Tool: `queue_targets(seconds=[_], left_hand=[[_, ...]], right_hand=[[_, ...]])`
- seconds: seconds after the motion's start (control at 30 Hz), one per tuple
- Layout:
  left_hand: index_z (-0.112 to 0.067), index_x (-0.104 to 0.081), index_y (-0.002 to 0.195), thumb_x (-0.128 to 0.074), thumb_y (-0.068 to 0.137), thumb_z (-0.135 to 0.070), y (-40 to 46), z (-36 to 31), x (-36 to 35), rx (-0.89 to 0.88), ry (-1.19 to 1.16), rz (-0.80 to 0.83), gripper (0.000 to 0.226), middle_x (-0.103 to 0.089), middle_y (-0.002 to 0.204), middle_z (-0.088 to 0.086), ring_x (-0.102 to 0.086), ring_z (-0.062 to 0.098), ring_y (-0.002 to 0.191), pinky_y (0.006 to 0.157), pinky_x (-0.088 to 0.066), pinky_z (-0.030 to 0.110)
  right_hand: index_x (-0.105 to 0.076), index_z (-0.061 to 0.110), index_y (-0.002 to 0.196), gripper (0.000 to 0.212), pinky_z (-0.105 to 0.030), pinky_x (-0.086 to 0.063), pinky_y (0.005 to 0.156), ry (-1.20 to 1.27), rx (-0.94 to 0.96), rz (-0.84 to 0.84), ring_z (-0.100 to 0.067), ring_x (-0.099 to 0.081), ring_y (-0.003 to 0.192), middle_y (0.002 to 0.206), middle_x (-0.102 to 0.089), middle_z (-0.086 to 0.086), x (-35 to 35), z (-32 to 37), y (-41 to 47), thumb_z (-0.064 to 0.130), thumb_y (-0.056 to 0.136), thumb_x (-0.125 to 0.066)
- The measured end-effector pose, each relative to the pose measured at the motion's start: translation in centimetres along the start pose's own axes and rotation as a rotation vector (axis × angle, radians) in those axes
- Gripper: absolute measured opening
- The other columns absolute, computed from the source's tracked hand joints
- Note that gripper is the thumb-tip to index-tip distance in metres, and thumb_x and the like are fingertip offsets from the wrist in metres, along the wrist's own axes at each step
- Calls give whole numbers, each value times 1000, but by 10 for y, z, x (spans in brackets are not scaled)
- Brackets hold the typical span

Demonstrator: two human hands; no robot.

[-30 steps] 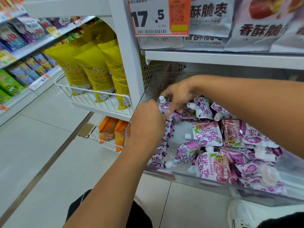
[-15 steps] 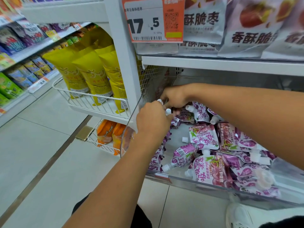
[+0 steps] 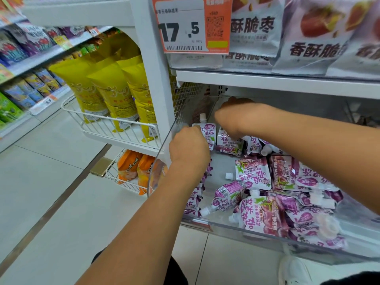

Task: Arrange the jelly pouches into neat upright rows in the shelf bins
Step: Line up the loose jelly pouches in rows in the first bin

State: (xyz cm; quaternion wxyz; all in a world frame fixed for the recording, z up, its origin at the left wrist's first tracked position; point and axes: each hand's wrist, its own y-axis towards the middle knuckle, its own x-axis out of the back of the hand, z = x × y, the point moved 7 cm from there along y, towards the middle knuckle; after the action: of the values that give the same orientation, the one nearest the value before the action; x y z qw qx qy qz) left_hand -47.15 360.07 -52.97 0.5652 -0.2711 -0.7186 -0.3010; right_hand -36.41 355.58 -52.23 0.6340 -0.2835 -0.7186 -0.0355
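While both hands [image 3: 188,148] [image 3: 230,118] have moved deeper, fingers curled on upright pouches [image 3: 228,140], bin [image 3: 226,227] rear-left.

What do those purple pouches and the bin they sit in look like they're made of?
The jelly pouches look like glossy printed plastic film, crinkled and shiny, with hard white plastic spouts. The bin seems clear rigid plastic: shelves behind show through its wall.

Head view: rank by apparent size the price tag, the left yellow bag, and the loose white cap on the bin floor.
1. Price tag, though nearness to the camera inflates it
2. Left yellow bag, partly hidden
3. Loose white cap, clearly smallest
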Motion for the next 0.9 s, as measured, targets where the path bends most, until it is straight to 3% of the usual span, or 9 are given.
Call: queue_targets(seconds=[0.17,0.23,0.33,0.4,0.53,0.63,0.73,0.8,0.9], left_hand=[[-11,-61,111,-63,93,-25,0,1,-3,1,-16,31,23,-63,112,10,-62,29,102,67,-39,32],[-12,-60,113,-59,96,-32,1,1,-2,-12,-14,15,26,-63,109,9,-62,29,100,65,-37,32],[-12,-58,117,-56,97,-19,1,0,-3,-26,3,17,21,-63,111,12,-61,29,101,65,-37,32],[-11,-56,120,-56,96,-14,-1,0,-4,-33,-4,48,24,-62,112,14,-60,31,102,66,-37,33],[-8,-53,124,-52,92,-5,-1,0,-5,-41,3,92,32,-61,117,16,-59,32,107,69,-37,33],[-9,-51,128,-53,91,-3,1,2,-5,-35,16,114,37,-61,120,15,-59,32,110,71,-39,33],[-9,-52,126,-56,94,-11,4,4,-6,-30,3,139,33,-60,121,15,-59,31,111,71,-38,32],[-9,-53,123,-59,93,-12,4,5,-5,-32,-23,134,31,-61,119,14,-59,31,109,70,-37,31],[-8,-46,121,-65,89,-12,3,5,-1,-25,-124,66,37,-57,121,14,-56,31,111,70,-35,31]], right_hand=[[-53,7,86,12,-25,-36,48,-40,-2,64,-15,-41,56,71,-47,-2,-8,-3,1,6,92,-63],[-57,6,94,17,-26,-38,51,4,25,71,-16,-46,62,73,-49,0,-8,0,0,17,90,-70],[-60,7,100,25,-28,-42,57,69,102,105,-21,-53,78,82,-56,0,-3,7,-6,25,88,-73],[-65,6,105,28,-30,-46,66,118,135,104,-23,-56,81,89,-62,-3,-2,10,-7,24,86,-75],[-63,10,84,18,-38,-50,68,233,177,63,-24,-54,72,76,-57,-2,-6,7,-7,22,82,-76],[-60,14,105,30,-29,-42,65,333,141,133,-16,-52,75,82,-53,6,-9,7,-11,27,83,-76],[-53,8,121,41,-27,-46,64,576,81,160,-16,-55,78,88,-56,1,-5,10,0,20,87,-73],[-51,11,117,37,-35,-53,76,655,59,158,-23,-58,89,101,-58,-5,-4,12,13,17,87,-72],[-50,20,99,33,-38,-49,74,726,82,197,-23,-55,86,101,-61,-6,-6,16,20,8,82,-75]])
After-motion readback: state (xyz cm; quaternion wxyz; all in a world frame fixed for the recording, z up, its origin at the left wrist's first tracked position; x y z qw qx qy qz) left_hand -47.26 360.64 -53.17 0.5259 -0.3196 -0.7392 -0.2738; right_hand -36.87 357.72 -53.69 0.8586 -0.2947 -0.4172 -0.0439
